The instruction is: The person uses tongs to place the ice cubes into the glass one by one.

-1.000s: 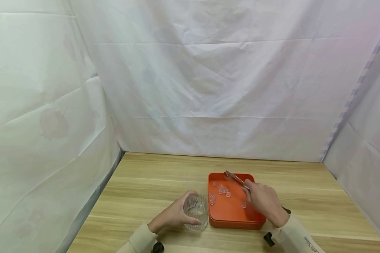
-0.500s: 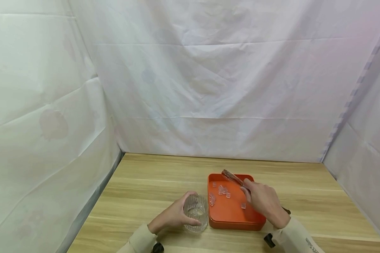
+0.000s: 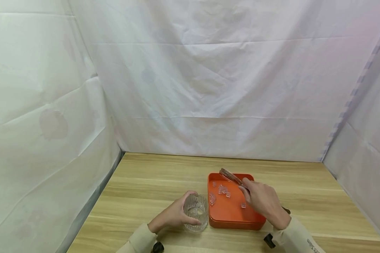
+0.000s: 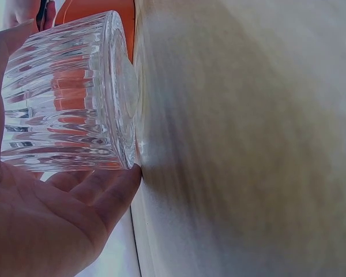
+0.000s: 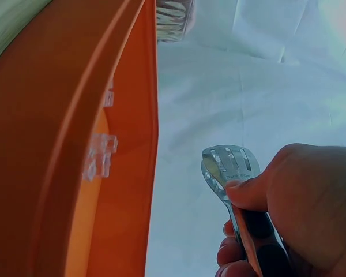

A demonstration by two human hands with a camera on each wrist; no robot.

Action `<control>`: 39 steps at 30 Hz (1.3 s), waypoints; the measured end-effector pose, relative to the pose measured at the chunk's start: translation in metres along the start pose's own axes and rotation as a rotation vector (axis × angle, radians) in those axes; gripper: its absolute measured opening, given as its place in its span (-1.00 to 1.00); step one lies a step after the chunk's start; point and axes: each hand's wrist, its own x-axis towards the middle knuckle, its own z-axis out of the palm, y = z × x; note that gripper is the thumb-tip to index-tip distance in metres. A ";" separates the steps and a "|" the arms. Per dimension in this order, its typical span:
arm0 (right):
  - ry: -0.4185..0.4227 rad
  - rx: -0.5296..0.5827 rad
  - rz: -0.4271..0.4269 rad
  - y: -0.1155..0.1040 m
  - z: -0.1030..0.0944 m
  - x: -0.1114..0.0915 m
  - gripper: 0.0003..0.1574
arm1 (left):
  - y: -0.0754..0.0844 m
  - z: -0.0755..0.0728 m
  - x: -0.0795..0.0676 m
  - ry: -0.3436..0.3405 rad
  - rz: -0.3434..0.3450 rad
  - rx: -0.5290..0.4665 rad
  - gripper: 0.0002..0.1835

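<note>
By the curled fingers and thumb of the left hand [image 3: 176,212], spread to the vessel's width, a clear, ribbed, cylindrical glass tumbler [image 3: 197,211] is being gripped mouth-up. Between the thumb and curled fingers of the right hand [image 3: 264,198], silver metal tongs [image 3: 232,176] with slotted heads and black handle insets are being held above the far part of an open orange rectangular tray [image 3: 237,225]; whether anything is being pinched by the heads cannot be told. The tumbler is being positioned just beside the tray's left wall, on a light wood-grained table [image 3: 152,182]. Small, clear, cube-like pieces [image 3: 228,194] are being contained in the tray, mostly toward its left side, one lying apart nearer the right hand. Behind the table, a white cloth sheet [image 3: 209,88] is being hung.
</note>
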 end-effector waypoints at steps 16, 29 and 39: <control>0.023 -0.003 -0.033 -0.017 -0.010 0.002 -0.71 | -0.001 0.000 0.000 0.000 -0.002 0.004 0.05; 0.019 0.000 -0.071 -0.033 -0.017 0.003 -0.73 | 0.000 0.000 0.000 -0.006 0.007 -0.007 0.06; 0.031 0.018 -0.106 -0.044 -0.019 0.005 -0.70 | 0.000 0.000 0.000 -0.008 0.012 0.001 0.05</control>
